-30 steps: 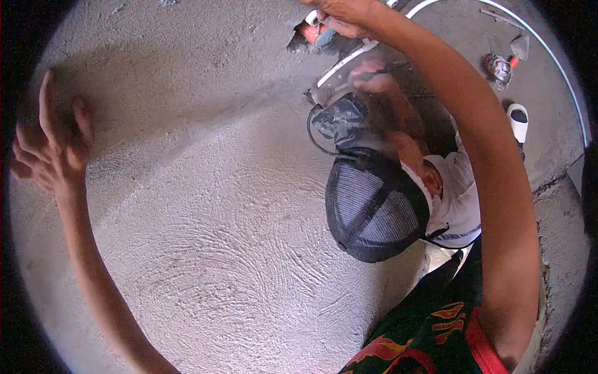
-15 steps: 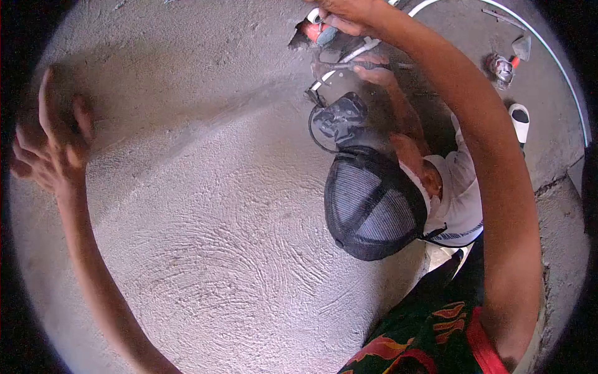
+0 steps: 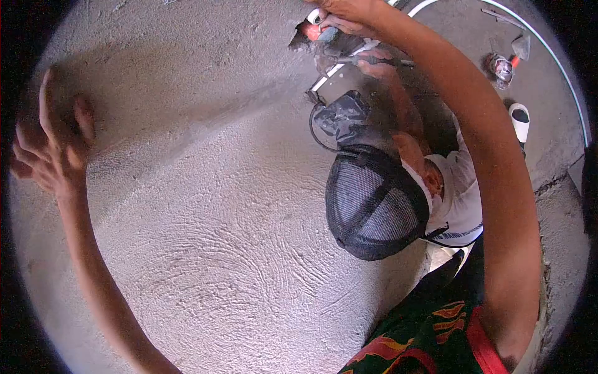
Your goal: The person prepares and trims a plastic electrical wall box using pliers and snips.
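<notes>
My left hand (image 3: 56,140) rests against the rough plastered wall (image 3: 205,249) at the far left, its fingers spread and holding nothing. At the top, my right hand (image 3: 349,15) is closed around a white pipe (image 3: 315,17), whose open end shows beside my fingers; the frame edge cuts off part of the hand. Next to it is a broken hole in the wall with a red-orange fitting (image 3: 308,31) and a grey-blue piece (image 3: 327,33). Just below, a co-worker's hand (image 3: 377,64) grips a dark rod-like tool (image 3: 402,62), its far end blurred, near a white strip (image 3: 330,76).
The co-worker's mesh cap (image 3: 377,206) and dark face covering (image 3: 342,115) are close below my right arm. A trowel (image 3: 521,47), a crumpled shiny packet (image 3: 501,68) and a white pipe piece (image 3: 519,121) lie at the right, inside a long curved white pipe (image 3: 564,68).
The co-worker's hand and tool have shifted slightly upward, showing more of the white strip. The cap has moved very little. Both my hands stay in nearly the same place.
</notes>
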`<state>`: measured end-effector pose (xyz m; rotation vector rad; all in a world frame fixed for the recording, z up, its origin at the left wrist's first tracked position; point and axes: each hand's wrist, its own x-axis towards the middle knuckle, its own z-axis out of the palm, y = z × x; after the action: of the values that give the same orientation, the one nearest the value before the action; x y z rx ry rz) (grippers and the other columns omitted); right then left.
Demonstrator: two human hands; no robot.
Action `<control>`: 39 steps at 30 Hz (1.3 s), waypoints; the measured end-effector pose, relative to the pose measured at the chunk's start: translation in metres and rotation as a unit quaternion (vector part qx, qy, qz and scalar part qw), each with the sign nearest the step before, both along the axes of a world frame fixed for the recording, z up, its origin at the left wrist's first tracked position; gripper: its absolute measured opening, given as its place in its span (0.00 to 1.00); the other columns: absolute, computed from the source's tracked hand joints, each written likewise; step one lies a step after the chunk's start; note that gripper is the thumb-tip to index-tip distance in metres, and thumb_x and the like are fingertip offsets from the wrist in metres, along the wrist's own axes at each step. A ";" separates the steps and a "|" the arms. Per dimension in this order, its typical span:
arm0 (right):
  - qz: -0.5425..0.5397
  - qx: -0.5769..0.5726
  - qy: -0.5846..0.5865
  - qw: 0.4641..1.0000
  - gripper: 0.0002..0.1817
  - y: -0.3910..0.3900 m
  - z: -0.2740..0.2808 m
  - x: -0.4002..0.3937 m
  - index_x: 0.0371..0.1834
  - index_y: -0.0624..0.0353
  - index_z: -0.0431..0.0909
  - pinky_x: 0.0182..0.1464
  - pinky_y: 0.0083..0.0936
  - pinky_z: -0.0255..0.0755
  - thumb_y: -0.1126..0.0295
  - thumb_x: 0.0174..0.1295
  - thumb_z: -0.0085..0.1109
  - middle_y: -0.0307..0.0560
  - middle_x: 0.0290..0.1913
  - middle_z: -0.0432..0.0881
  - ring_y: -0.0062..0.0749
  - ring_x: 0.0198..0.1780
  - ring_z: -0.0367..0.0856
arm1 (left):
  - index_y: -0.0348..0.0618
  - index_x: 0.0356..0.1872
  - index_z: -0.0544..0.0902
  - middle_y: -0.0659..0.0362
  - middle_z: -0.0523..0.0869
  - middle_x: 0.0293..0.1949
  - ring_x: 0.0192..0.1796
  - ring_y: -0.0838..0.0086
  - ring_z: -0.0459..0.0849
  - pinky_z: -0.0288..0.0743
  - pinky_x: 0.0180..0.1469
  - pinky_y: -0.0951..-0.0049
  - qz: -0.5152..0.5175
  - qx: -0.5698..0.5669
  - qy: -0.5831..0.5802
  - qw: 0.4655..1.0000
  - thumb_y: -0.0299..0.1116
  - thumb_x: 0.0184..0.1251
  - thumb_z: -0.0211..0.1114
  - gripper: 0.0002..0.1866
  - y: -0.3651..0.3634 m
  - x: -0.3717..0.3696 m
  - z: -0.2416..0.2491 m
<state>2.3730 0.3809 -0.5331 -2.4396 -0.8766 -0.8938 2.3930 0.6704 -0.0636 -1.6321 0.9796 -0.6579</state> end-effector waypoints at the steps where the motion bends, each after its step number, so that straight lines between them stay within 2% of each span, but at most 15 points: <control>1: -0.002 0.001 -0.002 1.000 0.59 0.001 -0.001 0.000 0.84 0.50 0.35 0.77 0.69 0.18 0.27 0.57 0.44 0.55 0.85 0.27 0.62 0.83 0.21 | 0.76 0.70 0.74 0.52 0.72 0.52 0.45 0.62 0.72 0.63 0.47 0.58 0.002 0.001 -0.003 1.000 0.68 0.65 0.60 0.32 0.000 0.000 0.000; 4: -0.026 -0.028 -0.005 0.999 0.59 0.000 -0.001 -0.001 0.84 0.49 0.34 0.77 0.69 0.18 0.27 0.57 0.45 0.55 0.85 0.26 0.62 0.83 0.21 | 0.75 0.70 0.74 0.53 0.72 0.52 0.46 0.62 0.71 0.62 0.48 0.59 -0.001 -0.013 0.010 1.000 0.67 0.66 0.60 0.32 -0.001 -0.001 -0.002; 7: -0.039 -0.037 -0.018 0.998 0.59 0.001 -0.004 0.002 0.84 0.48 0.34 0.77 0.69 0.19 0.29 0.57 0.48 0.55 0.85 0.26 0.62 0.83 0.22 | 0.71 0.71 0.73 0.47 0.77 0.59 0.49 0.55 0.80 0.76 0.48 0.55 -0.059 0.044 -0.056 0.996 0.58 0.66 0.65 0.31 -0.013 -0.009 -0.005; 9: -0.032 -0.010 -0.043 0.999 0.58 0.003 -0.006 0.006 0.84 0.48 0.34 0.77 0.69 0.21 0.31 0.57 0.50 0.55 0.85 0.27 0.62 0.83 0.23 | 0.70 0.71 0.73 0.47 0.77 0.62 0.52 0.54 0.80 0.75 0.50 0.55 -0.083 0.054 -0.068 0.993 0.57 0.66 0.65 0.31 -0.020 -0.012 -0.006; 10: -0.023 0.013 -0.059 0.998 0.58 0.005 -0.008 0.008 0.84 0.48 0.35 0.77 0.70 0.22 0.32 0.57 0.50 0.55 0.85 0.27 0.63 0.83 0.23 | 0.71 0.70 0.74 0.51 0.74 0.62 0.55 0.58 0.74 0.67 0.54 0.57 -0.078 0.031 -0.043 0.996 0.60 0.67 0.62 0.31 -0.021 -0.012 -0.008; 12: -0.028 0.032 -0.085 0.995 0.57 0.008 -0.013 0.013 0.83 0.48 0.36 0.77 0.70 0.23 0.33 0.57 0.51 0.55 0.84 0.28 0.63 0.83 0.24 | 0.72 0.70 0.75 0.54 0.72 0.62 0.59 0.61 0.69 0.59 0.58 0.58 -0.074 0.001 -0.005 0.997 0.64 0.68 0.59 0.31 -0.022 -0.011 -0.008; 14: -0.056 0.024 -0.098 0.993 0.56 0.013 -0.016 0.016 0.83 0.48 0.38 0.77 0.70 0.24 0.34 0.57 0.51 0.55 0.84 0.29 0.63 0.83 0.25 | 0.72 0.70 0.75 0.54 0.71 0.63 0.60 0.60 0.68 0.58 0.60 0.57 -0.075 -0.005 0.013 0.997 0.64 0.67 0.59 0.31 -0.024 -0.011 -0.008; 15: -0.083 -0.004 -0.104 0.991 0.58 0.013 -0.018 0.017 0.83 0.48 0.40 0.78 0.70 0.24 0.29 0.54 0.50 0.55 0.84 0.29 0.63 0.83 0.26 | 0.72 0.70 0.75 0.54 0.71 0.64 0.61 0.60 0.68 0.58 0.61 0.57 -0.075 -0.005 0.018 0.997 0.64 0.67 0.59 0.31 -0.025 -0.011 -0.007; 18: -0.034 0.021 -0.050 0.998 0.61 0.012 -0.017 0.013 0.83 0.47 0.39 0.77 0.70 0.22 0.24 0.52 0.49 0.55 0.84 0.29 0.63 0.83 0.26 | 0.72 0.70 0.75 0.53 0.72 0.63 0.60 0.60 0.68 0.58 0.61 0.56 -0.069 0.015 0.006 0.997 0.64 0.67 0.59 0.31 -0.025 -0.011 -0.005; 21: -0.045 -0.049 0.018 0.998 0.63 0.011 -0.014 0.010 0.83 0.47 0.38 0.77 0.70 0.21 0.21 0.51 0.47 0.56 0.84 0.29 0.63 0.83 0.25 | 0.73 0.71 0.74 0.53 0.72 0.62 0.60 0.60 0.68 0.59 0.61 0.56 -0.043 0.008 0.000 0.999 0.64 0.67 0.58 0.31 -0.022 -0.012 -0.006; 24: -0.031 0.028 -0.057 0.997 0.62 0.012 -0.014 0.013 0.83 0.47 0.37 0.77 0.71 0.20 0.22 0.52 0.46 0.56 0.84 0.28 0.63 0.83 0.23 | 0.74 0.71 0.74 0.53 0.73 0.61 0.59 0.60 0.68 0.59 0.60 0.55 -0.009 -0.019 -0.011 1.000 0.65 0.67 0.58 0.31 -0.015 -0.012 -0.008; 30: -0.098 -0.051 -0.065 0.992 0.60 0.014 -0.018 0.014 0.83 0.49 0.37 0.77 0.71 0.21 0.24 0.56 0.46 0.57 0.84 0.29 0.62 0.83 0.23 | 0.76 0.71 0.74 0.52 0.73 0.59 0.56 0.60 0.69 0.60 0.58 0.55 0.007 0.018 -0.041 0.999 0.67 0.67 0.58 0.32 -0.011 -0.009 -0.002; 33: -0.020 0.042 -0.075 0.996 0.58 0.011 -0.016 0.015 0.83 0.49 0.37 0.77 0.71 0.21 0.26 0.58 0.46 0.57 0.84 0.29 0.62 0.83 0.23 | 0.77 0.71 0.73 0.52 0.74 0.56 0.54 0.60 0.70 0.62 0.56 0.56 -0.022 0.028 -0.037 0.999 0.67 0.67 0.58 0.32 -0.012 -0.008 -0.003; 36: -0.066 -0.053 -0.015 0.996 0.57 0.007 -0.013 0.005 0.83 0.50 0.38 0.76 0.71 0.21 0.26 0.59 0.44 0.57 0.84 0.29 0.62 0.83 0.23 | 0.77 0.70 0.74 0.52 0.74 0.53 0.51 0.60 0.72 0.64 0.53 0.57 -0.002 0.025 -0.011 1.000 0.66 0.67 0.58 0.31 -0.004 -0.004 0.003; 39: -0.015 0.052 -0.075 0.996 0.57 0.011 -0.013 0.012 0.83 0.50 0.39 0.76 0.71 0.21 0.25 0.59 0.43 0.57 0.84 0.29 0.62 0.83 0.23 | 0.77 0.70 0.74 0.52 0.75 0.49 0.47 0.60 0.73 0.66 0.49 0.58 0.004 0.035 -0.014 0.999 0.65 0.67 0.59 0.30 -0.002 0.001 0.006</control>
<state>2.3852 0.3917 -0.5465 -2.3247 -0.8251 -1.1179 2.3942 0.6689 -0.0577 -1.5613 0.9648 -0.6325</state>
